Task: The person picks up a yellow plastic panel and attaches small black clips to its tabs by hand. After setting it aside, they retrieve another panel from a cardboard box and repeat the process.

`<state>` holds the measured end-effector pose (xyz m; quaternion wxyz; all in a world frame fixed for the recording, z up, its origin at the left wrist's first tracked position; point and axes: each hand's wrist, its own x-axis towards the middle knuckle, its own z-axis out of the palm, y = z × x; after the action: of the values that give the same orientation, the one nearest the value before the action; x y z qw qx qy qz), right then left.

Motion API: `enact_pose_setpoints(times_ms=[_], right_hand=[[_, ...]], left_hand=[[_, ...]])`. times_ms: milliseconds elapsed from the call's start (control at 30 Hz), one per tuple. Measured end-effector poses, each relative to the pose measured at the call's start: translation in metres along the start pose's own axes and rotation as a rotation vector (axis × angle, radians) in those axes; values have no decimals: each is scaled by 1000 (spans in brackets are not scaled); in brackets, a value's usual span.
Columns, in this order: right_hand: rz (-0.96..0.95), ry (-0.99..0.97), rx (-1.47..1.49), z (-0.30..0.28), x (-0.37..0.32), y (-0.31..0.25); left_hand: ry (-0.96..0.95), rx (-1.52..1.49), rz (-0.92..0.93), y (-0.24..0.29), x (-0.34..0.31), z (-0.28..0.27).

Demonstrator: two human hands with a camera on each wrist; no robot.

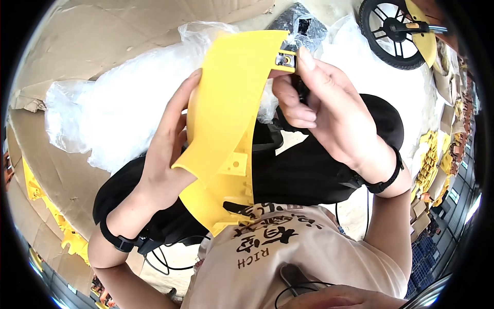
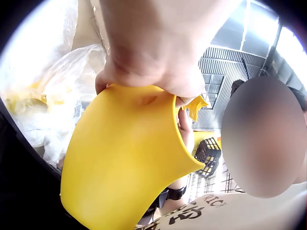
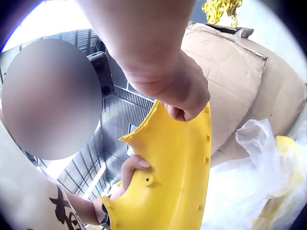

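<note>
A curved yellow plastic panel (image 1: 229, 92) is held up in front of the person's chest, its hollow side with ribs and a small round boss (image 3: 149, 180) showing in the right wrist view. The left hand (image 1: 167, 134) grips it by the side edge, fingers spread along the outer face. At the panel's upper right end, a tab carries a small metal clip (image 1: 286, 59) with a round hole. The right hand (image 1: 334, 98) pinches that end, thumb at the clip's edge and the other fingers curled below. The right fingertips are partly hidden behind the panel.
Clear plastic wrap (image 1: 128, 92) lies over cardboard (image 1: 62, 159) on the left and behind. A dark bagged part (image 1: 298, 26) sits at the back, beside a black spoked wheel (image 1: 393, 33). Yellow parts (image 1: 427, 159) are piled on the right.
</note>
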<state>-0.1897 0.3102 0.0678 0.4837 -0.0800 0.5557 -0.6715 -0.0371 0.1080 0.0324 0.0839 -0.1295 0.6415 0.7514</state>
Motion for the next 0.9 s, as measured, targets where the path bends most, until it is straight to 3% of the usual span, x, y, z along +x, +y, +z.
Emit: enact_pose_setpoints(times_ms=[67,200,633,700,800,900], right_hand=[[79,5,237,7,2,-2],[-24,-78,171,-5,1,1],[64,-109,133,-3,-1,0],[87,-196,201,-7,-1,1],[116,-92,170,-3,0,-1],[104,-113,210,-5,2,-1]], left_hand=[[53,-93,-19,2,3,-5],[287,-113,-153,14,6,-8],[252,-66,-118,3,0,-12],[263,-33,-83,3,1,-12],[272,-18,-121,4,2,-12],[254,-19,-144,4,2,-13]])
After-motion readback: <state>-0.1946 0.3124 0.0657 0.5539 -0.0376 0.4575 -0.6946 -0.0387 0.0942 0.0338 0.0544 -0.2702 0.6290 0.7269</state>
